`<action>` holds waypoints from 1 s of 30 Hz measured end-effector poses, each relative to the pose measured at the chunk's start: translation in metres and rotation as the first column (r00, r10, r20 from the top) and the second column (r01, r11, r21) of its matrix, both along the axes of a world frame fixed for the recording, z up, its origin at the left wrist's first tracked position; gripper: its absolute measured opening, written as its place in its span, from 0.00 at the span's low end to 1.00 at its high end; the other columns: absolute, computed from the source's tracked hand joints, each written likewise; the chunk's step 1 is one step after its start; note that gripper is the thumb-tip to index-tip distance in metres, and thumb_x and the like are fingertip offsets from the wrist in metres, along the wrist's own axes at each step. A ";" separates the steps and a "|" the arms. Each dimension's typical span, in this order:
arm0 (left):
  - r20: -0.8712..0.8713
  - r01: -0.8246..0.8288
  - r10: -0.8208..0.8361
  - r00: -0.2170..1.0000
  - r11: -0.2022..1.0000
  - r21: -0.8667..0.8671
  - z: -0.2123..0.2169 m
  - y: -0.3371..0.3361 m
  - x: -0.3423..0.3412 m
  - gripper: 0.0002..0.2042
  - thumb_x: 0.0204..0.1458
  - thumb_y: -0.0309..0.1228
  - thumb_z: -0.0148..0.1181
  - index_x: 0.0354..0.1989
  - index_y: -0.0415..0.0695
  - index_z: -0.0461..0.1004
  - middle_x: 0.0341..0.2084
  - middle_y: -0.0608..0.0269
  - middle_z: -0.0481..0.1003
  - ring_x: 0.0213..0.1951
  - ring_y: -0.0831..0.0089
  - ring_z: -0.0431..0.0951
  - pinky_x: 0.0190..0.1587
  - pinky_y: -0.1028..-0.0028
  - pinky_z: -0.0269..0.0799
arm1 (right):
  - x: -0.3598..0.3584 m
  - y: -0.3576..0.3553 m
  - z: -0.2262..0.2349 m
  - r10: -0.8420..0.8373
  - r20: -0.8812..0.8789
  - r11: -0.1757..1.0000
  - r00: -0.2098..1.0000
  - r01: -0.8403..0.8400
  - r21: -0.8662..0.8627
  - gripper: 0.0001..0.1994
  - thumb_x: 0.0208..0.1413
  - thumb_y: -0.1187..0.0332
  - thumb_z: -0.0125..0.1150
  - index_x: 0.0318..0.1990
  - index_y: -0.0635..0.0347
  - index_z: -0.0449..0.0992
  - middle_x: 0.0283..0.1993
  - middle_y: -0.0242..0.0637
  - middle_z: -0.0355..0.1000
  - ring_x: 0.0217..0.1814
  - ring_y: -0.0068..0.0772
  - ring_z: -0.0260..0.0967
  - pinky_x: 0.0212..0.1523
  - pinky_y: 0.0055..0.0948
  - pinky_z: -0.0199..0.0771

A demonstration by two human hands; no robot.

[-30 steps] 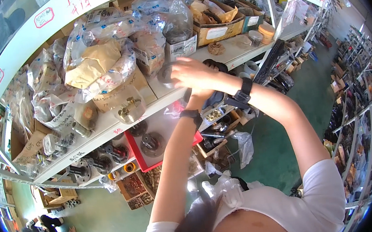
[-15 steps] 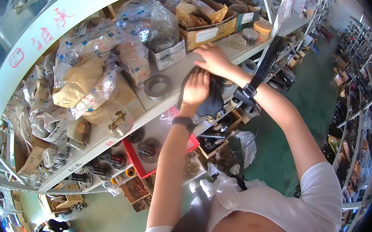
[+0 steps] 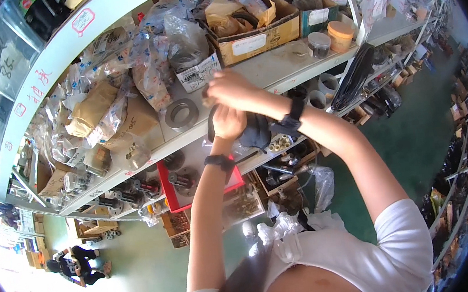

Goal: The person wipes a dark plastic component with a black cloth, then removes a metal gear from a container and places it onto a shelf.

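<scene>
Head view: both hands raised at front edge of pale shelf (image 3: 271, 65). Left hand (image 3: 227, 121) closed around dark rounded part (image 3: 255, 132), held in air just off shelf edge, not resting on it. Right hand (image 3: 232, 88) just above, fingers curled at part's top; what it grips, cannot tell. Part seems lifted clear, not yet set down. Metal ring (image 3: 180, 114) lies near, left on shelf. Cardboard box (image 3: 250, 30) crowds back edge; bare strip along front edge offers room.
</scene>
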State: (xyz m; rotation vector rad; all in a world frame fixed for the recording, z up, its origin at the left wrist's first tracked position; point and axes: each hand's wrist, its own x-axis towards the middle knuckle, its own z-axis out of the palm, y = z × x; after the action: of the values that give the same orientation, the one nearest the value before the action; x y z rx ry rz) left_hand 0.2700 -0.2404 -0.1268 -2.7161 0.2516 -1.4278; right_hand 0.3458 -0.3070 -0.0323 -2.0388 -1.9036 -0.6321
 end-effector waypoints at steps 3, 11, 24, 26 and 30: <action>-0.111 -0.013 -0.001 0.994 0.992 -0.126 -0.010 -0.005 0.007 0.17 0.40 0.35 0.55 0.40 0.45 0.72 0.34 0.58 0.74 0.34 0.62 0.75 0.35 0.65 0.70 | -0.006 0.013 -0.024 -0.026 0.109 0.998 0.994 0.020 0.059 0.06 0.46 0.64 0.55 0.24 0.54 0.74 0.27 0.28 0.68 0.34 0.30 0.62 0.38 0.29 0.64; 0.064 -0.134 0.148 0.987 0.973 -0.186 0.021 -0.033 0.016 0.14 0.45 0.34 0.48 0.40 0.41 0.69 0.34 0.57 0.73 0.39 0.62 0.73 0.44 0.67 0.67 | -0.033 -0.097 -0.039 0.037 -0.263 0.892 0.964 0.087 0.443 0.19 0.43 0.67 0.58 0.47 0.56 0.68 0.48 0.36 0.64 0.48 0.40 0.61 0.50 0.37 0.62; -0.553 -0.081 -0.271 0.788 0.845 -0.529 0.063 -0.002 0.078 0.19 0.45 0.25 0.41 0.48 0.37 0.65 0.48 0.47 0.66 0.53 0.56 0.63 0.56 0.70 0.55 | -0.038 -0.106 -0.090 0.040 -0.845 0.771 0.534 0.521 0.366 0.26 0.45 0.73 0.57 0.53 0.62 0.55 0.45 0.49 0.58 0.46 0.48 0.60 0.43 0.36 0.64; -0.557 -0.070 -0.288 0.779 0.843 -0.533 0.064 0.001 0.084 0.20 0.44 0.24 0.42 0.48 0.37 0.65 0.48 0.47 0.66 0.52 0.56 0.63 0.56 0.70 0.55 | -0.038 -0.108 -0.088 0.055 -0.817 0.743 0.573 0.523 0.417 0.23 0.46 0.77 0.53 0.52 0.63 0.56 0.43 0.49 0.59 0.44 0.48 0.61 0.40 0.35 0.65; -0.484 -0.008 -0.345 0.804 0.808 -0.589 0.065 -0.013 0.087 0.20 0.42 0.23 0.43 0.48 0.36 0.65 0.47 0.46 0.67 0.51 0.55 0.64 0.55 0.70 0.56 | -0.039 -0.119 -0.083 0.054 -0.838 0.774 0.544 0.507 0.380 0.20 0.47 0.79 0.48 0.50 0.64 0.57 0.43 0.50 0.58 0.42 0.54 0.60 0.41 0.36 0.64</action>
State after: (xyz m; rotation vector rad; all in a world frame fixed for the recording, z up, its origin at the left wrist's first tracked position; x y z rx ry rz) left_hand 0.3571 -0.2533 -0.0614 -3.6799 0.1124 -0.7151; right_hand 0.3065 -0.4261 -0.1149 -1.6867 -0.7270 -0.1826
